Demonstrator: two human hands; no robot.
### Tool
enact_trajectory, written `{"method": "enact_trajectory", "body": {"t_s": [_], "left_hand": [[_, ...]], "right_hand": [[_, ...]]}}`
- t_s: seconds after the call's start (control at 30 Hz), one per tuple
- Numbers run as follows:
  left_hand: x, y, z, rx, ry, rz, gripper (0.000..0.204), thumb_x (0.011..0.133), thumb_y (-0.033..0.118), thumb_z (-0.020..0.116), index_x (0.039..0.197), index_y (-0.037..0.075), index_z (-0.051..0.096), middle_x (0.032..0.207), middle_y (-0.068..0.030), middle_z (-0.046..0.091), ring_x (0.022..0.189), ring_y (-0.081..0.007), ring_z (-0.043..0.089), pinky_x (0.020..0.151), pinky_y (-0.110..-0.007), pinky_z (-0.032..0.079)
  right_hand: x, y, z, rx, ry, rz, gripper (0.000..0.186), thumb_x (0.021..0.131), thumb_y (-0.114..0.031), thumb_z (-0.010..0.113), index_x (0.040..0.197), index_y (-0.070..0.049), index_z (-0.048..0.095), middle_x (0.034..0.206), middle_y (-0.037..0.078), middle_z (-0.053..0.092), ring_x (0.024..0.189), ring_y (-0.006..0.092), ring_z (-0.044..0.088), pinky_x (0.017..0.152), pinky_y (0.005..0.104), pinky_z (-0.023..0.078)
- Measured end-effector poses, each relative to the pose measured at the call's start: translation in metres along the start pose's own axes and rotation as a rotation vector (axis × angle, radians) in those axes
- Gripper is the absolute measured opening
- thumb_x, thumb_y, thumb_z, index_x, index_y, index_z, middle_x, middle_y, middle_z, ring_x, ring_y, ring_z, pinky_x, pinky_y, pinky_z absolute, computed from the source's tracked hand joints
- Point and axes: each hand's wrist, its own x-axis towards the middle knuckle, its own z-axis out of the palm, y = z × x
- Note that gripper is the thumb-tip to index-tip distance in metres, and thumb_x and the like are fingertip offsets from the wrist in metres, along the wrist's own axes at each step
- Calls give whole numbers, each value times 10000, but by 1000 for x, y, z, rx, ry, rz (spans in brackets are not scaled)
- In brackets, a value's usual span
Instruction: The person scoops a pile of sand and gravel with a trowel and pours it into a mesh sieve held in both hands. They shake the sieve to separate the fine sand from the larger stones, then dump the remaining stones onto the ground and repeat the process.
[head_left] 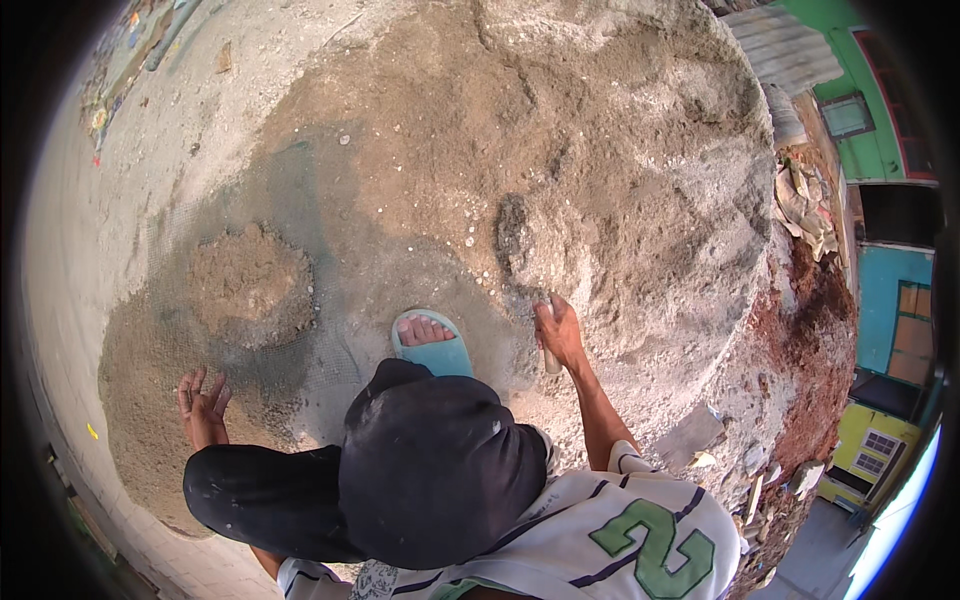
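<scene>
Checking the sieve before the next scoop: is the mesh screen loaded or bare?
Loaded. A mound of coarse sand sits on the mesh screen, which lies flat on the ground, with finer sand spread around it.

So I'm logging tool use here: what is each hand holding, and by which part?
The right hand grips a trowel by its handle, blade laden with sand. The left hand is open, fingers spread, holding nothing, above the wire mesh sieve.

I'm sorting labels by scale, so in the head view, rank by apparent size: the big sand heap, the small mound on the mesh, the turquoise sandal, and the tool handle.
1. Big sand heap
2. Small mound on the wire mesh
3. Turquoise sandal
4. Tool handle, mostly hidden by the right hand

The sandal lies nearer the camera, yet looks smaller than the mound.
</scene>
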Motion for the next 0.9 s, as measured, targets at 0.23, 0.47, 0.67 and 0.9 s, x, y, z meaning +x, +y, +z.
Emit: {"method": "enact_trajectory", "body": {"t_s": [0.23, 0.47, 0.67, 0.9], "left_hand": [[2, 0, -4, 11, 9, -6, 572, 938, 118, 522, 1454, 82, 277, 1473, -158, 370, 1262, -422, 488, 987, -507, 464], [8, 1, 0, 41, -8, -23, 590, 921, 97, 514, 1454, 66, 262, 1479, -177, 360, 1264, -426, 484, 992, -515, 471], [1, -11, -18, 7, -14, -36, 578, 919, 82, 497, 1449, 70, 266, 1488, -177, 348, 1272, -428, 476, 1009, -522, 460], [15, -6, -15, -23, -24, -41, 591, 923, 65, 482, 1466, 62, 249, 1495, -180, 342, 1284, -439, 459, 1013, -530, 456]], "right_hand": [[-7, -110, 103, -468, -289, -405, 329, 902, -280, 562, 944, 40, 498, 751, 278, 612, 715, 449, 616, 650, 494, 478], [-22, -123, 139, -294, -202, -574, 306, 932, -268, 546, 927, 29, 475, 685, 236, 569, 647, 394, 585, 609, 471, 469], [-57, -73, -19, 344, 64, 310, 172, 910, -181, 525, 928, -11, 512, 620, 42, 504, 438, 133, 495, 385, 291, 431], [-36, -50, -68, 384, 63, 388, 157, 871, -159, 551, 904, -6, 549, 645, 53, 533, 445, 130, 496, 382, 282, 426]]}}
